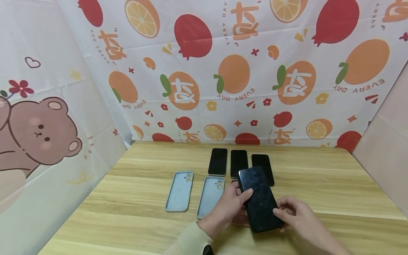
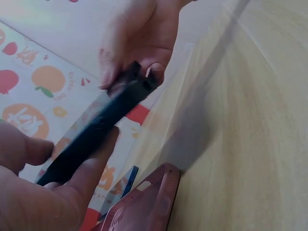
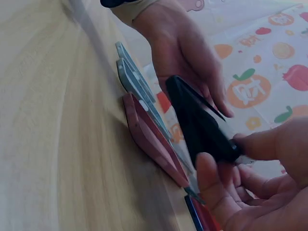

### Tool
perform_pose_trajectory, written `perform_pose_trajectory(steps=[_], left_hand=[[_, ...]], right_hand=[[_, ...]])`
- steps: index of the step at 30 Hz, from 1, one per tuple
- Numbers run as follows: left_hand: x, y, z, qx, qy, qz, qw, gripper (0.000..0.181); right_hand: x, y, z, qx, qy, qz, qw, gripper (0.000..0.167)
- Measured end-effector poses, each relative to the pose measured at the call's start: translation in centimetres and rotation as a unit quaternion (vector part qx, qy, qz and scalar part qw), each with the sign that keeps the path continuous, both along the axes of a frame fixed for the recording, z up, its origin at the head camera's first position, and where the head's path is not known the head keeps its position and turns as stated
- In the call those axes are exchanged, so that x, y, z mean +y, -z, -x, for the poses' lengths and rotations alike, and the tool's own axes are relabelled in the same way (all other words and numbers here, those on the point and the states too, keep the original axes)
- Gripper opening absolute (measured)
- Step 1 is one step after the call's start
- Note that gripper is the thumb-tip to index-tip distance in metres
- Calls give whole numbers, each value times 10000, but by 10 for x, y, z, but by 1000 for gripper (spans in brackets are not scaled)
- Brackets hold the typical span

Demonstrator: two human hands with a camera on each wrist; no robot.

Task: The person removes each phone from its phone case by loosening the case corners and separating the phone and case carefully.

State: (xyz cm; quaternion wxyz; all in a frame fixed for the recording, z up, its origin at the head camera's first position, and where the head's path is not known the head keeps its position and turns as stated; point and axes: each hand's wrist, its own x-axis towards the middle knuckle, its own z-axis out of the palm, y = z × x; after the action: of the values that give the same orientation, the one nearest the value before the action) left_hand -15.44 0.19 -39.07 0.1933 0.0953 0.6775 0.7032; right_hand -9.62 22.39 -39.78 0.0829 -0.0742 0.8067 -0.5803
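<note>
Both hands hold a black phone (image 1: 259, 203) above the table, tilted, with a black phone case (image 3: 190, 122) around or behind it. The left hand (image 1: 227, 203) grips its left edge, thumb at the front. At the lower right corner, the right hand (image 1: 294, 214) pinches it between thumb and fingers. In the right wrist view a thin dark edge stands apart from the case at one side, so the phone seems only partly seated. A pink phone case (image 2: 168, 192) lies on the table underneath, mostly hidden by the left hand in the head view.
Two light blue phone cases (image 1: 179, 193) lie left of the hands, one partly behind the left wrist. Three dark phones (image 1: 218, 161) lie in a row farther back on the wooden table (image 1: 134, 198). Fruit-printed cloth (image 1: 204, 81) hangs behind the table.
</note>
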Motion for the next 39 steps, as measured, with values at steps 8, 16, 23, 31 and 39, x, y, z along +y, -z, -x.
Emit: perform_pose_trajectory(steps=[8, 16, 23, 31, 39], left_hand=[[-1, 0, -1, 20, 513, -278, 9983, 43], [2, -3, 0, 167, 1036, -507, 9932, 45], [8, -7, 2, 405, 863, -71, 9954, 44], [13, -8, 6, 423, 393, 318, 9978, 56], [14, -5, 8, 917, 280, 737, 9927, 56]], right_hand=[[19, 7, 3, -65, -417, 387, 9984, 47], [30, 7, 2, -211, -200, 55, 9996, 59], [38, 10, 2, -580, -48, 1053, 9927, 58], [53, 13, 7, -717, 371, 2013, 9762, 31], [69, 9, 19, -716, 856, 2550, 9605, 20]])
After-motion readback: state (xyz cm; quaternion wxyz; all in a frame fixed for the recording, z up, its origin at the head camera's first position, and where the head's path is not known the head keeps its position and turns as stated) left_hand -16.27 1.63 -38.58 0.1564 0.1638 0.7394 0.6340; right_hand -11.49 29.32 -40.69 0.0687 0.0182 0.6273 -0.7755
